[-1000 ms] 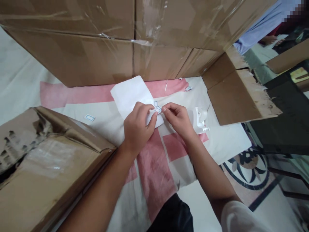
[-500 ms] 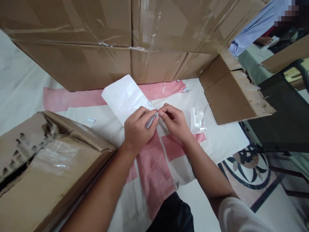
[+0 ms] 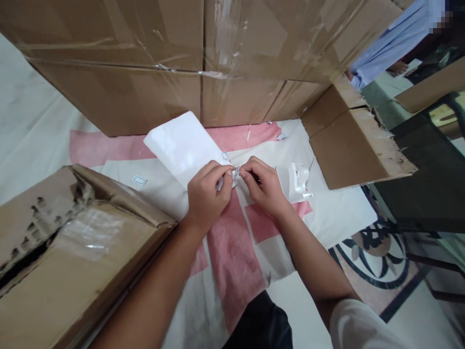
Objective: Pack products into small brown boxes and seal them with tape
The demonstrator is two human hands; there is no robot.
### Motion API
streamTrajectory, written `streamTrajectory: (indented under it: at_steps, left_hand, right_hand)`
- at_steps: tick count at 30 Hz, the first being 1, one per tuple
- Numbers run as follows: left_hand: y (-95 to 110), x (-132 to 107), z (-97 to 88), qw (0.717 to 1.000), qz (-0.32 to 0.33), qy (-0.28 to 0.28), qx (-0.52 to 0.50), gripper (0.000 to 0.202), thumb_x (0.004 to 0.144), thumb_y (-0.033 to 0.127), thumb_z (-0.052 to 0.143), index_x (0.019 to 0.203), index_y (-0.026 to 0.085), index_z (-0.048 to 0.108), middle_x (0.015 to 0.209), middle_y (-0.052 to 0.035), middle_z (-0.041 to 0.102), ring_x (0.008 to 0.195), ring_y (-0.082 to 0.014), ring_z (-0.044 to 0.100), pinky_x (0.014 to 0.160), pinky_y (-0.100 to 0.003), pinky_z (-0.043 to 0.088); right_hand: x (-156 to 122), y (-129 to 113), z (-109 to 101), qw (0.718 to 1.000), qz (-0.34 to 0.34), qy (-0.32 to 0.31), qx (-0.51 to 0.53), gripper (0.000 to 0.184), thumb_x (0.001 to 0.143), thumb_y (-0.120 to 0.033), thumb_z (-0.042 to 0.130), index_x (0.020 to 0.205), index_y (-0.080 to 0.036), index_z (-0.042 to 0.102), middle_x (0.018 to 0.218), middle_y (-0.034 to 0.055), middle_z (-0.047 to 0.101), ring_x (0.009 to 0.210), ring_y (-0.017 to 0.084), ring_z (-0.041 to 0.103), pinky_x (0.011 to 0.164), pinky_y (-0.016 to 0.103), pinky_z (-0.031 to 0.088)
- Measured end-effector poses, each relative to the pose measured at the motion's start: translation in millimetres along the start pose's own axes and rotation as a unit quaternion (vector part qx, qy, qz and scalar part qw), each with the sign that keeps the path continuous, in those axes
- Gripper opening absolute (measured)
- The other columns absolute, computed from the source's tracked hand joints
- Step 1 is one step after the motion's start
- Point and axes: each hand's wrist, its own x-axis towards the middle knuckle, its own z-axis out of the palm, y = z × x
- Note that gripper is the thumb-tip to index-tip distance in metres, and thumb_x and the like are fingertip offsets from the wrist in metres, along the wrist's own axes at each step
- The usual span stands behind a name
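My left hand [image 3: 209, 186] and my right hand [image 3: 262, 182] meet over the cloth, fingertips pinched on a small paper piece [image 3: 237, 171] with a dark outline. Its exact kind is too small to make out. Beneath and beyond my left hand lies a white sheet of paper [image 3: 183, 140]. A small blue-edged sticker [image 3: 224, 156] rests at that sheet's right edge. Close to my right hand stands a white tape dispenser [image 3: 300, 179]. Off to the left, another blue-bordered sticker [image 3: 139, 180] lies flat on the cloth.
A large taped cardboard box [image 3: 145, 97] walls off the far side. Another torn box [image 3: 109, 252] occupies the near left, and an open cardboard flap [image 3: 348, 150] stands at right. A white-and-pink cloth [image 3: 236, 242] covers the surface. A person's sleeve [image 3: 385, 43] shows at upper right.
My fingertips have drawn slightly apart, so more of the small paper piece shows between them. The white sheet has shifted slightly left relative to the cloth.
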Motion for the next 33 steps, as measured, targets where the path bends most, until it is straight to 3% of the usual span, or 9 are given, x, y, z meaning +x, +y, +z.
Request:
streamTrajectory:
  at_steps: [6,15,24,28,33]
  left_hand:
    - [-0.1,-0.6,2.9,1.000,0.027,-0.007,0.012,0.009,0.091,0.026,0.060,0.089,0.021,0.067,0.079,-0.0013,0.065,0.073,-0.0147,0.059,0.070,-0.028,0.048]
    - [-0.1,-1.1,1.3,0.999,0.030,-0.029,0.032,0.015,0.093,0.026,0.055,0.082,0.021,0.063,0.076,-0.0021,0.064,0.073,-0.0163,0.058,0.069,-0.030,0.046]
    - [0.4,-6.4,7.2,0.972,0.077,0.003,0.220,0.025,0.089,0.021,0.054,0.065,0.022,0.060,0.063,-0.0013,0.062,0.062,-0.0176,0.052,0.059,-0.034,0.033]
    - [-0.6,-5.7,5.2,0.979,0.021,0.031,0.198,0.021,0.087,0.017,0.055,0.068,0.022,0.063,0.067,0.0005,0.066,0.060,-0.0145,0.054,0.058,-0.031,0.033]
    - [-1.4,-4.4,3.1,0.989,0.053,-0.016,0.135,0.017,0.092,0.026,0.056,0.081,0.021,0.068,0.074,-0.0013,0.068,0.067,-0.0151,0.058,0.063,-0.029,0.040]
  right_hand:
    - [-0.3,-0.5,-0.6,1.000,0.008,0.012,0.018,0.018,0.103,-0.027,0.052,0.087,-0.021,0.059,0.080,0.0016,0.055,0.070,0.015,0.051,0.063,0.029,0.038]
    - [0.1,-1.3,-1.1,1.000,0.010,-0.017,0.014,0.020,0.103,-0.030,0.052,0.086,-0.021,0.059,0.080,0.0023,0.057,0.070,0.015,0.052,0.063,0.030,0.039]
    - [-0.4,4.2,-3.3,0.997,-0.015,-0.069,-0.030,0.017,0.102,-0.021,0.049,0.087,-0.022,0.057,0.084,0.0029,0.059,0.075,0.016,0.054,0.067,0.030,0.040]
    - [-0.6,2.9,-4.2,0.997,-0.013,-0.068,-0.027,0.017,0.102,-0.021,0.049,0.087,-0.022,0.057,0.083,0.0026,0.058,0.074,0.016,0.053,0.066,0.030,0.040]
    - [0.4,2.7,-5.5,0.999,-0.002,-0.045,-0.007,0.017,0.102,-0.022,0.051,0.086,-0.021,0.057,0.082,0.0026,0.058,0.072,0.016,0.053,0.065,0.030,0.039]
